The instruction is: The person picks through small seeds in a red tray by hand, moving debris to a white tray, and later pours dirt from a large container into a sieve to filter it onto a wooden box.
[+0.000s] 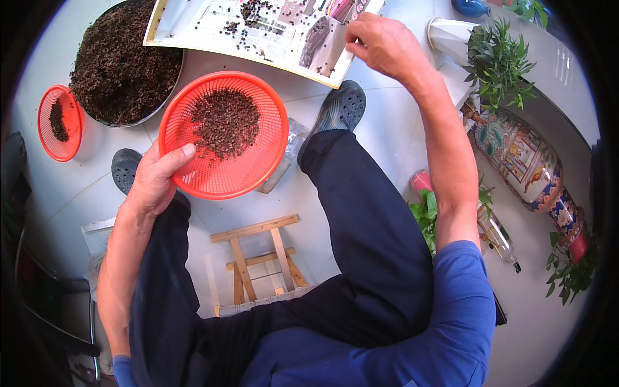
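Note:
My left hand [154,181] grips the near-left rim of a round red plastic colander [227,181], with the thumb over the inside. Dark brown crumbly granules [227,123] lie in a patch in the mesh bottom. My right hand [389,48] is over the right edge of a shallow, pale-rimmed tray [271,62], fingers curled. Whether it pinches the rim or something small is hidden. Scattered on the tray's printed lining are small round black grains [234,29] and brown crumbs, densest toward the top.
A wide metal basin [176,92] heaped with dark brown loose material [125,58] stands at upper left. Beside it is a smaller red basket [46,126]. A wooden folding stool [254,225] is beneath me. Potted plants [500,63] and a painted porcelain vase [520,157] line the right side.

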Demonstrator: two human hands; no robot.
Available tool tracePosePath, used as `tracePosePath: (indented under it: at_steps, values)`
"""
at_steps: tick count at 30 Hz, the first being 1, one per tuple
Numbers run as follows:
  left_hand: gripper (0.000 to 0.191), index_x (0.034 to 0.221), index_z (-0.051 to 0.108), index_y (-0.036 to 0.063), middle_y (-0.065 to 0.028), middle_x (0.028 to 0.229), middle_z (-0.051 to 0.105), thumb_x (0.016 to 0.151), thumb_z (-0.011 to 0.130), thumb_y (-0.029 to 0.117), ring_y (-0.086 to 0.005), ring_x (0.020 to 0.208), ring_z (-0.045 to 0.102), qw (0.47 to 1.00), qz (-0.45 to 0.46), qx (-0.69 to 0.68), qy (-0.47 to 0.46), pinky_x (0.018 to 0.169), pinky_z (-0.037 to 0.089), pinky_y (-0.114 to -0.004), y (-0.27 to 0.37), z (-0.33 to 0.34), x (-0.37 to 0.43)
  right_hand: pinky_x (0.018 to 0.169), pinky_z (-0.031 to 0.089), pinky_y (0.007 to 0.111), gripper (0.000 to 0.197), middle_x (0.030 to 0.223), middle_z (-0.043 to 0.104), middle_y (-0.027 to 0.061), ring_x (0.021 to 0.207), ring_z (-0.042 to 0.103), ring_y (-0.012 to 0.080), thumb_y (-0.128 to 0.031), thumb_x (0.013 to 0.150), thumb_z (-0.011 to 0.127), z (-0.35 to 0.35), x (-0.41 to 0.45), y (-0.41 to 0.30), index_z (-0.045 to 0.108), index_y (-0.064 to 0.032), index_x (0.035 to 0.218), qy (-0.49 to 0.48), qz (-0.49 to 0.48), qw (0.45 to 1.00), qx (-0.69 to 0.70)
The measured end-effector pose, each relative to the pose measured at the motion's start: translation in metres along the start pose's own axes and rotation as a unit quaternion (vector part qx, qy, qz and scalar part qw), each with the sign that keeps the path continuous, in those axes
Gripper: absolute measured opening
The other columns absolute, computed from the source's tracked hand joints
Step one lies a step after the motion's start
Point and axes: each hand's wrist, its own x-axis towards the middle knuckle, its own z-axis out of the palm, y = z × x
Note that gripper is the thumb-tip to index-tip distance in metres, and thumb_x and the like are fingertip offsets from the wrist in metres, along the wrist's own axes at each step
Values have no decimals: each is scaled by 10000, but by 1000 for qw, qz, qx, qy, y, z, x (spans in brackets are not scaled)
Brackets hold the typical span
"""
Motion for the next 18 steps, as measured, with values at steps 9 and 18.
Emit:
tracePosePath:
  at_steps: [9,18]
  values:
    - [587,1442,386,-30,-138,1372,530,917,604,117,-226,1256,516,1000,-4,10,2,1088,394,-384,1,2,0,708,542,457,157,823,636,143,792,664,351,-176,811,650,35,-2,-31,644,-26,762,6,-46,999,-14]
    - [578,1433,398,-35,-136,1363,539,915,604,117,-225,1249,520,1000,-2,13,-1,1082,394,-382,3,8,2,668,512,425,99,831,582,106,746,623,329,-102,768,670,-3,-15,-67,605,-70,836,53,-64,990,118]
